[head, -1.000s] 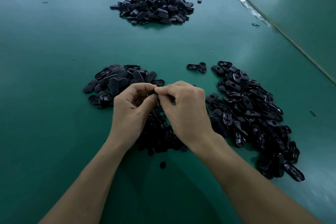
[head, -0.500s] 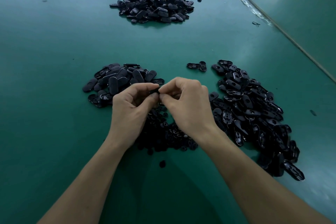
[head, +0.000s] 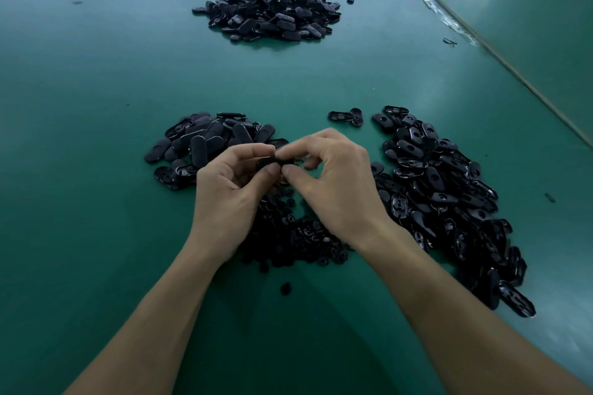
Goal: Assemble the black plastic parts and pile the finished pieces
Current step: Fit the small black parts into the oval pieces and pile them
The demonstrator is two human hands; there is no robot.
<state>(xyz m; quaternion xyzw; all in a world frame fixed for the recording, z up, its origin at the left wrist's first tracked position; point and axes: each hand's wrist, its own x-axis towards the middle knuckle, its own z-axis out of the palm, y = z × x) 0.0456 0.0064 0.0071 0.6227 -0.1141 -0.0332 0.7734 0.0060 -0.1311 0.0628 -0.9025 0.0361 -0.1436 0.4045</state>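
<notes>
**A:** What are the two hands doing?

**B:** They share one black part (head: pixel 269 163), held just above the counter (head: pixel 96 74), roughly midway between its left and right edges. The left hand (head: pixel 229 189) grips it between the thumb and curled fingers. The right hand (head: pixel 337 183) pinches its right end with thumb and forefinger, the other fingers loosely bent. I'd say a small piece is being pressed into an oval shell, but the fingertips hide the join.

**A:** Why work at that spot?

**B:** Probably for reach. The heap of small pieces (head: pixel 298 234) lies right under the wrists, toward the near edge. The open shells (head: pixel 449 196) sprawl toward the right edge. The smooth oval covers (head: pixel 205 144) sit just beside the left hand. Each supply is one short reach away.

**A:** And the finished ones?

**B:** The far pile (head: pixel 272 8), toward the far edge, looks like the finished stack. It is well apart from the loose stock, I'd guess so the two never mix. Two stray shells (head: pixel 346 116) lie between the covers and the open shells.

**A:** Why hold the part up rather than flat on the counter?

**B:** My guess is that both thumbs can squeeze from opposite sides that way.

**A:** Any brand, label or writing?

**B:** None I can read; the parts are plain black, and any moulded marks are too small to make out
</notes>
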